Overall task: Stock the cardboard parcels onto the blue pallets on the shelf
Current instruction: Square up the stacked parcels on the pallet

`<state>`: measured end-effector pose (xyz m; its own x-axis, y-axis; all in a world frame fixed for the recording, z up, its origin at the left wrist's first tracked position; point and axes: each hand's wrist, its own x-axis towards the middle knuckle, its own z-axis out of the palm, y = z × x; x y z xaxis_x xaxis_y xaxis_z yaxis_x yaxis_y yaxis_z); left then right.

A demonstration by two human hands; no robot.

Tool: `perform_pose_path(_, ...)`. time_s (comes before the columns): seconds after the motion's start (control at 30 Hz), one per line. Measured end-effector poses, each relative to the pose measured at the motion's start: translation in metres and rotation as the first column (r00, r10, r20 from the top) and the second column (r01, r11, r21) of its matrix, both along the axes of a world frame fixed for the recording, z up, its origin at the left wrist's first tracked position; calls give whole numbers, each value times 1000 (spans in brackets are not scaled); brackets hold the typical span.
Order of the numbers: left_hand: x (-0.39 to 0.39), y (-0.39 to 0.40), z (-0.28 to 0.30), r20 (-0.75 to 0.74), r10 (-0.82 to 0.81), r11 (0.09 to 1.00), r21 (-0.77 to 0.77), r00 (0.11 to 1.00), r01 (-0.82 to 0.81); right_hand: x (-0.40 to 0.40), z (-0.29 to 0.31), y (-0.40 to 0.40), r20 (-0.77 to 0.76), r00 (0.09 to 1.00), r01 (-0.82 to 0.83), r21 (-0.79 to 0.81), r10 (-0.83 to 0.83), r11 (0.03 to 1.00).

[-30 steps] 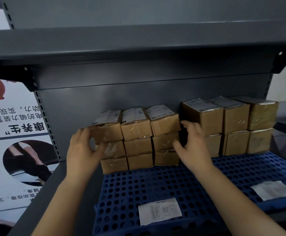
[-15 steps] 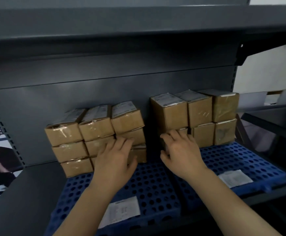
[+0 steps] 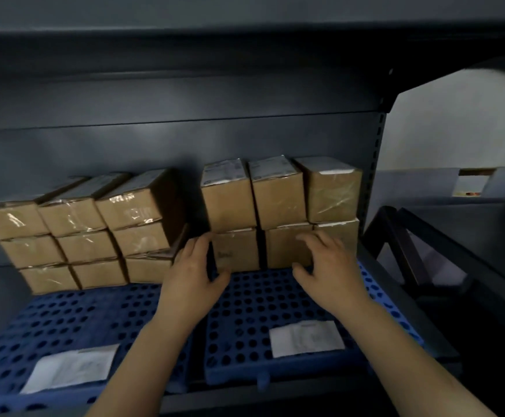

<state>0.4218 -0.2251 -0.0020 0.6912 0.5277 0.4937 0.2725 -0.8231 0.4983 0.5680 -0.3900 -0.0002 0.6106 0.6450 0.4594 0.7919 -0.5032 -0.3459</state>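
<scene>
Two blue perforated pallets lie side by side on the grey shelf: the left pallet (image 3: 64,320) and the right pallet (image 3: 245,320). A left stack of cardboard parcels (image 3: 76,230) stands three high at the back of the left pallet. The right stack of parcels (image 3: 278,203) stands two high on the right pallet. My left hand (image 3: 194,275) rests open at the left edge of the right stack's bottom-left parcel (image 3: 237,251). My right hand (image 3: 326,263) is spread open against the bottom row's middle and right parcels. Neither hand holds anything.
A white paper label (image 3: 70,368) lies on the front of the left pallet and another label (image 3: 305,338) on the right one. The upper shelf board (image 3: 245,49) hangs low overhead. A dark rack frame (image 3: 443,254) stands to the right of the shelf.
The view has swung to the right. Both hands have left the left stack and the gap and now lie against the bottom row of the right stack.
</scene>
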Motion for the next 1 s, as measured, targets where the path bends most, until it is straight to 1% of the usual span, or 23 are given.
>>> perform_pose_path(0.1,9,-5,-2,76,50,991,-127,996,-40,19,-3,-18,-96,995,46,128,-34,991)
perform_pose_path(0.2,18,-4,-2,116,98,971,-229,988,-69,34,-4,-29,-110,990,108,142,-93,984)
perform_pose_path(0.27,24,-3,0,131,112,954,-290,985,-70,42,-4,-33,-138,985,122,150,-102,981)
perform_pose_path(0.37,34,-3,4,166,123,937,-345,978,-59,53,-4,-38,-205,974,139,219,-93,966)
perform_pose_path(0.43,39,-2,7,191,125,924,-381,974,-44,59,-4,-42,-246,963,181,276,-112,944)
perform_pose_path(0.5,43,-1,7,214,102,912,-411,972,-5,65,-5,-44,-254,957,216,286,-143,934)
perform_pose_path(0.57,47,3,5,231,73,901,-432,970,35,70,-6,-44,-254,958,204,278,-133,939)
perform_pose_path(0.67,51,7,4,229,50,890,-452,972,61,79,-9,-39,-326,945,125,284,-27,951)
perform_pose_path(0.77,55,11,5,234,13,890,-445,972,95,86,-11,-33,-422,903,94,373,79,923)
perform_pose_path(1.0,61,20,11,279,-33,894,-422,960,153,96,-6,-22,-471,875,118,438,115,891)
